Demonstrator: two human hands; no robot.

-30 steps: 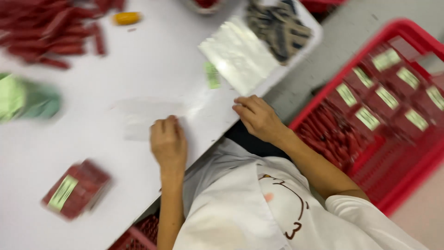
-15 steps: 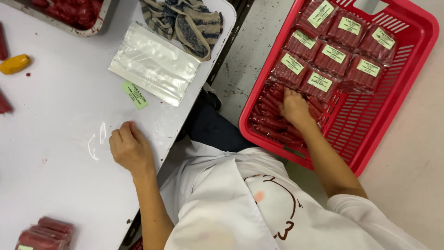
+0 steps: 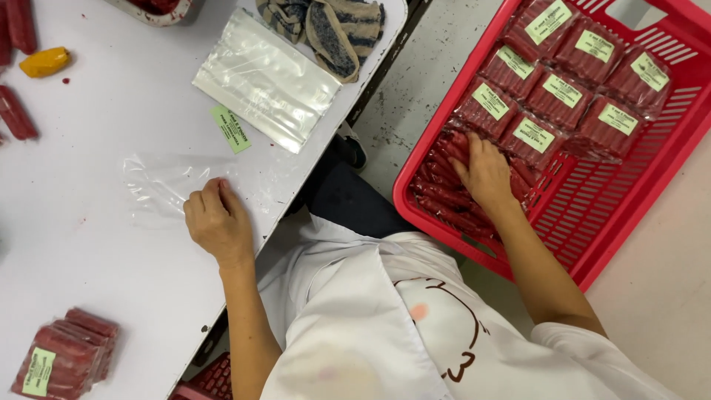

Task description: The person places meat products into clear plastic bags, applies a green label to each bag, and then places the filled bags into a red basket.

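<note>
Clear plastic bag [image 3: 167,185] lies flat on the white table [image 3: 89,267], at about 9 o'clock from centre; left hand [image 3: 218,222] rests on the bag's near edge, fingers curled and pressing down, pinning rather than pinching as far as I can tell; right hand [image 3: 485,174] is out at 2 o'clock inside the red crate [image 3: 592,244] on the floor, palm down over loose red sausages [image 3: 444,204], fingers spread and closing on a few, grip not fully visible so cannot tell how many it has; labelled sausage packs [image 3: 563,89] fill the crate's far half, at 1 o'clock; stack of empty bags [image 3: 266,81] at 11 o'clock, a loose green label [image 3: 231,130] just beside its near edge; folded striped cloth [image 3: 326,26] at 12 o'clock; one finished pack [image 3: 63,359] at 7 o'clock on the table; small yellow object [image 3: 44,61] at 10 o'clock, kind unclear; to do this well, judging only: gather the sausages aligned the same way so they slide in as a row; keep the left hand holding the bag mouth steady and lift its upper layer open; take an even count; avoid smearing the bag's seal edge.
</note>
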